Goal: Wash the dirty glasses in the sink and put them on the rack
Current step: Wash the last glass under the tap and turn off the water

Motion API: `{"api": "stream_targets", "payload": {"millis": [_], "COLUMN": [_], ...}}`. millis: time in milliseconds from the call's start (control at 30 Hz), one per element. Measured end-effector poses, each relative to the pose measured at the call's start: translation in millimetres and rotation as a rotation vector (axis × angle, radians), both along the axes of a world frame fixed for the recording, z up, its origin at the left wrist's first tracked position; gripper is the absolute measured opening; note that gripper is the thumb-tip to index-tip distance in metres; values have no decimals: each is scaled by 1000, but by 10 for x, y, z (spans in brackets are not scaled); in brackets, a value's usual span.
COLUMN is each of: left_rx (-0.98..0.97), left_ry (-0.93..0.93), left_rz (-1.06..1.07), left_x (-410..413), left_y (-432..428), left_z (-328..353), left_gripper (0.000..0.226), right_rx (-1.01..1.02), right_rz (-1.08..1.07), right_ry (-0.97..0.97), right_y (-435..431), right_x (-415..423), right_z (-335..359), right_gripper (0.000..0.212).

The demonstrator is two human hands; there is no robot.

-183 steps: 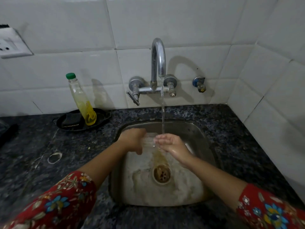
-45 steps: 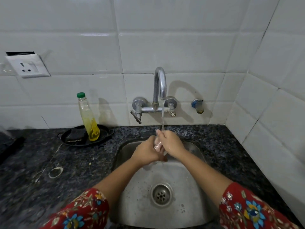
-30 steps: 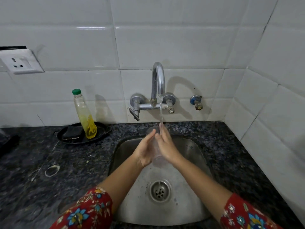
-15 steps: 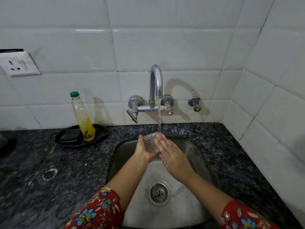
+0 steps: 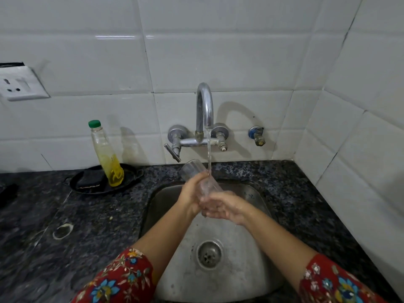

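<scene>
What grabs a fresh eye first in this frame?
Centre frame, a tilted clear glass is held by the left hand and right hand under the water stream from the chrome tap, above the steel sink. To the left, a green-capped bottle of yellow liquid stands in a black dish on the counter.

the person wears red cloth sleeves printed with flowers. the left sleeve (image 5: pixel 118 278) shows blue blossoms with yellow centres among orange and cream sprigs. the right sleeve (image 5: pixel 334 283) bears the same print, with blue, white and pink blooms. both end well above the wrists, forearms bare; the right hand (image 5: pixel 223 206) glistens wet.
</scene>
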State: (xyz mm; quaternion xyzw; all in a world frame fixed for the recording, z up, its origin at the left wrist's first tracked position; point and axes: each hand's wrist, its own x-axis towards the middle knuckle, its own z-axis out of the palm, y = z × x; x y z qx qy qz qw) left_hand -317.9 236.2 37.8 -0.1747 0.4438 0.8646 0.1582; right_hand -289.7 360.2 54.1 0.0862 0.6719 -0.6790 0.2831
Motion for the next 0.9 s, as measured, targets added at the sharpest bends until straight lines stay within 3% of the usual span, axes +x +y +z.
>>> {"api": "stream_targets", "payload": {"millis": [67, 100, 200, 233, 300, 367, 433, 467, 533, 600, 667, 733, 767, 900], "left_rx": [-15, -67, -341, -358, -215, 30, 96, 51, -169, -361, -287, -63, -10, -320], "left_ry": [46, 69, 78, 57, 40, 43, 87, 124, 178, 238, 276, 257, 253, 347], "left_rz": [-58, -26, 145, 139, 6, -162, -197, -185, -123, -53, -152, -261, -280, -181], "left_x": [46, 56, 80, 80, 49, 22, 24, 48, 84, 85, 81, 79, 86, 60], "left_y": [20, 51, 197, 219, 130, -23, -95, -79, 10, 79, 38, -65, -89, -54], "left_z": [-11, -25, -25, -18, 28, 66, -9, -17, -67, -74, -12, 47, 60, 27], "left_gripper": [33, 35, 30, 37, 41, 36, 41, 48, 65, 55, 31, 27, 28, 34], "right_rx": [-87, 57, 790, 827, 470, -37, -242, -214, 28, 176, -21, -288, -327, -48], "right_rz": [19, 18, -32, -46, 19, 164, 246, 233, 119, -47, -16, 89, 111, -70], "right_ry": [-64, 29, 422, 466, 333, 23, -82, -55, 131, 235, 166, -3, -16, 221], "right_y": [49, 31, -146, -174, -79, 88, 224, 211, 87, -32, -30, 36, 54, -87], "right_x": [-2, -18, -16, 0, 20, 80, 150, 169, 223, 267, 293, 330, 338, 280], "right_z": [-48, -91, -196, -209, -167, -78, -115, -160, -246, -284, -278, -236, -235, -323], "right_gripper": [28, 27, 26, 26, 20, 18, 24, 28, 36, 37, 33, 30, 27, 39]}}
